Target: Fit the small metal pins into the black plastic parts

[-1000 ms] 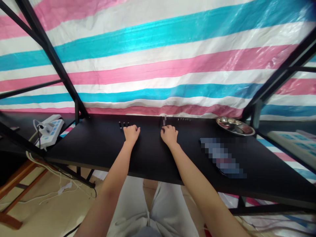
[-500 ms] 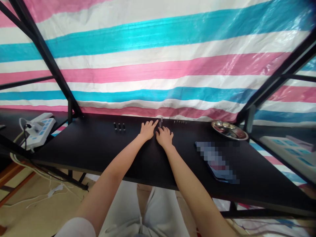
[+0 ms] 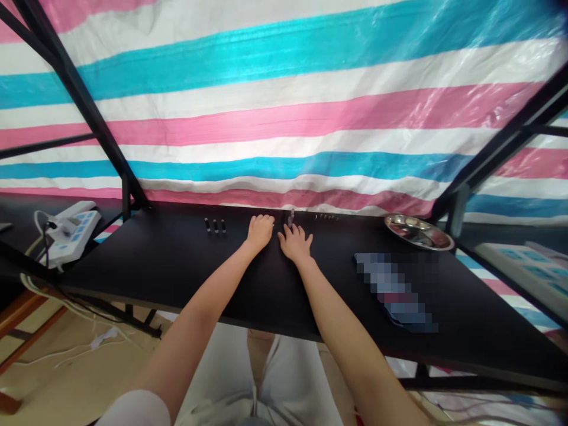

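Observation:
My left hand (image 3: 261,233) rests palm down on the black table (image 3: 168,266), its fingers loosely bent and nothing visible in them. Just right of it lies my right hand (image 3: 296,244), flat with the fingers spread. Beyond the right fingertips stands a short line of small, clear, shiny pieces (image 3: 291,216), too small to name; the fingers partly cover its near end. Three short black cylinders with silvery ends (image 3: 215,226) are lined up left of my left hand. To the right, several tiny metallic pieces (image 3: 327,217) form a row near the back edge.
A round shiny metal tray (image 3: 447,244) sits at the back right. Nearer me lies a blurred-out flat object with a dark edge (image 3: 390,293). A white power strip (image 3: 78,236) with cables is at the left. Black frame posts and a striped sheet (image 3: 284,112) border the table.
My left hand has drawn slightly left, away from the clear pieces, and its outstretched index finger has bent in. The right hand stays nearly in place; the view has shifted slightly.

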Tool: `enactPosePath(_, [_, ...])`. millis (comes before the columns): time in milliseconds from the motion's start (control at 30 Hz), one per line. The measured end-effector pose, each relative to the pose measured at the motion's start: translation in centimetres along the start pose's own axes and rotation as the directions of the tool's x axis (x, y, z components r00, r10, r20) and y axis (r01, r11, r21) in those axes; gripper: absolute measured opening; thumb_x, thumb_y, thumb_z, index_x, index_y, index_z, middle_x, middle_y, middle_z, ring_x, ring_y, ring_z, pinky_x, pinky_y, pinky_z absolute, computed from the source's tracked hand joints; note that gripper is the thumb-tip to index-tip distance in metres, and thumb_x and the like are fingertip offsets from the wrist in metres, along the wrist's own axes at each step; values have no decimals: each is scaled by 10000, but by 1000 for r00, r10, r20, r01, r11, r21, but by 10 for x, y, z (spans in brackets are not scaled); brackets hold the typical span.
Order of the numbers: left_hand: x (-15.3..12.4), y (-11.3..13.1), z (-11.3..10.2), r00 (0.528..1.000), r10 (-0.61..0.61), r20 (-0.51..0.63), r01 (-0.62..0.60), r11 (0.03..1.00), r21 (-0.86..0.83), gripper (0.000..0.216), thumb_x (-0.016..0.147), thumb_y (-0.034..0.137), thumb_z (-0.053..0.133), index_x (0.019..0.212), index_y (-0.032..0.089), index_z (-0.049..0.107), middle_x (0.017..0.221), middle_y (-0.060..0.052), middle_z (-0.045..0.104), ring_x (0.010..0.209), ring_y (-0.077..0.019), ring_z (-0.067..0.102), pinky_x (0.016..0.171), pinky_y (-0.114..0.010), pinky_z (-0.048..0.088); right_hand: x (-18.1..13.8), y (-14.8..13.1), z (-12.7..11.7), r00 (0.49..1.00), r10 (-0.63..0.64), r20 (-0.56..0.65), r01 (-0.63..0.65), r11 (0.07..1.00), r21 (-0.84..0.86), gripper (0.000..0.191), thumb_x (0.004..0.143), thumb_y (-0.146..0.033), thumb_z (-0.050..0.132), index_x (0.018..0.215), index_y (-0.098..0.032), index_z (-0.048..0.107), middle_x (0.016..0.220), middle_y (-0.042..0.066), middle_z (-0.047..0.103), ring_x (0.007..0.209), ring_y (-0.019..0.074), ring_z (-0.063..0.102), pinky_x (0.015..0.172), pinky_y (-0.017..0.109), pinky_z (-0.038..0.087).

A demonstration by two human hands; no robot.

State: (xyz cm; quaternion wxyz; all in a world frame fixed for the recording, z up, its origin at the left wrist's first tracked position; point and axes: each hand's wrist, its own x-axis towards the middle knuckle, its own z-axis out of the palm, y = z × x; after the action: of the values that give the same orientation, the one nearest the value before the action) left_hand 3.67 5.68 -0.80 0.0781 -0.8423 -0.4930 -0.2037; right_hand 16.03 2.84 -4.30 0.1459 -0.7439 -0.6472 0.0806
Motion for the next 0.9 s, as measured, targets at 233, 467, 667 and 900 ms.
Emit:
enactPosePath(233, [-32, -12, -19, 979, -172, -108, 147, 966, -212, 142, 826, 234, 502, 916, 190, 602, 911, -35, 645, 848, -175, 549, 766, -306, 372, 3, 0, -1, 999, 8, 41, -8, 1000, -8, 567, 901, -457, 158, 1397, -205, 269, 1468, 85, 217, 1340, 275, 125, 1017, 606, 86])
enactPosePath(467, [-58, -22, -19, 968, -221, -120, 165, 918, -359, 131, 792, 225, 527, 875, 183, 619, 855, -33, 651, 794, -164, 556, 779, -306, 402, -5, -2, -2, 999, -42, -29, 43, 999, 22, 511, 901, -407, 226, 1343, -189, 363, 1412, 106, 325, 1301, 273, 206, 1005, 606, 128])
enactPosePath(667, [-55, -29, -5, 862, -503, -68, 316, 637, -704, 109, 733, 240, 587, 802, 163, 621, 762, -33, 644, 609, -115, 544, 664, -266, 449, -18, -11, -8, 934, -213, -287, 264, 952, 155, 333, 861, -270, 363, 1107, -154, 555, 1136, 127, 551, 1073, 244, 429, 929, 410, 318])
enactPosePath(900, [-52, -30, 10, 782, -616, 96, 309, 249, -918, 119, 693, 217, 626, 773, 132, 602, 692, -30, 622, 597, -104, 571, 608, -245, 471, -23, -15, -15, 854, -208, -478, 399, 851, 342, 255, 858, -243, 328, 935, -156, 555, 919, 103, 591, 844, 199, 503, 815, 319, 389])
